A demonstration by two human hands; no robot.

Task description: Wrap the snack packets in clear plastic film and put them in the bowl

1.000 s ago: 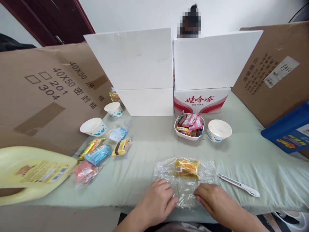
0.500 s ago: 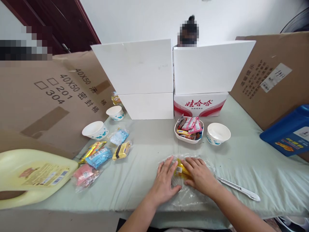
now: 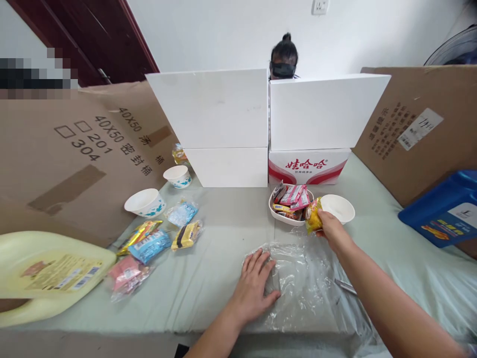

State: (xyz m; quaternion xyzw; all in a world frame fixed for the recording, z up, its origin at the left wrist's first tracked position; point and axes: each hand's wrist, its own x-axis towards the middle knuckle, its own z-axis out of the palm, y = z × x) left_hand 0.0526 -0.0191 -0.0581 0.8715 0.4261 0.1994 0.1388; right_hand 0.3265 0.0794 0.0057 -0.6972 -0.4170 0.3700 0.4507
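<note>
My right hand (image 3: pixel 331 226) grips a yellow snack packet (image 3: pixel 313 215) in front of a white bowl (image 3: pixel 337 208). Just left of that packet, a white dish (image 3: pixel 274 215) holds several wrapped snacks (image 3: pixel 294 197), pink ones on top. Flat on the left edge of a clear plastic bag (image 3: pixel 301 291) rests my left hand (image 3: pixel 255 286), fingers spread. The bag lies spread on the cloth-covered table. Part of a white cutter (image 3: pixel 346 286) shows beside my right forearm, which hides the remainder of it.
White boxes (image 3: pixel 227 166) stand at the back, a person (image 3: pixel 284 54) behind them. Left are two bowls (image 3: pixel 145 203), several snack packets (image 3: pixel 149 244) and a pale yellow jug (image 3: pixel 63 278). A blue bottle (image 3: pixel 443 209) leans at right. Cardboard panels (image 3: pixel 402 129) flank both sides.
My right hand has lifted the yellow packet off the plastic bag and carried it forward and right, between the dish and the bowl. My left hand has stayed on the bag.
</note>
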